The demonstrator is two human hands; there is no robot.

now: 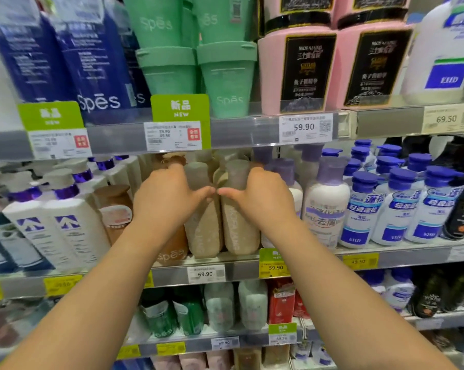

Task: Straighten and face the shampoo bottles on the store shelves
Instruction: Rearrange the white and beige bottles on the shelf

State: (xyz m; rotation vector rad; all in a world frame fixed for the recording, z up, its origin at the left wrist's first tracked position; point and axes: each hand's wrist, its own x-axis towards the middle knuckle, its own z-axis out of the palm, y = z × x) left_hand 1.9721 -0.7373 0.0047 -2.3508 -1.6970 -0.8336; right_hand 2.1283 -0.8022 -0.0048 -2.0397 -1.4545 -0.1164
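Head camera faces a stocked store shelf unit, both bare forearms reaching in from the near edge to the middle shelf (401,253).

Left hand (169,198): fingers curled round the neck of the left beige bottle (203,236), thumb pointing right across its front. Grip confirmed.

Right hand (260,198): fingers curled round the neck of the right beige bottle (240,231), thumb pointing left. The two thumbs nearly meet between the bottles.

Both beige bottles stand upright at the front of the middle shelf, side by side and touching or nearly so. Each carries a grey translucent cap. Vertical lettering on the right bottle faces roughly forward; the label on the left one is too blurred to read.

Left of the pair, partly hidden by the left forearm: an amber bottle (172,252) marked "Spēs". Further left: white pump bottles (73,222) with purple collars. Right of the pair: white bottles with lilac caps (324,206), then white bottles with blue caps (359,217).

Upper shelf: navy packs (92,57), green tubs (167,68), pink jars (292,70). Price tag (304,127) reads 59.90.
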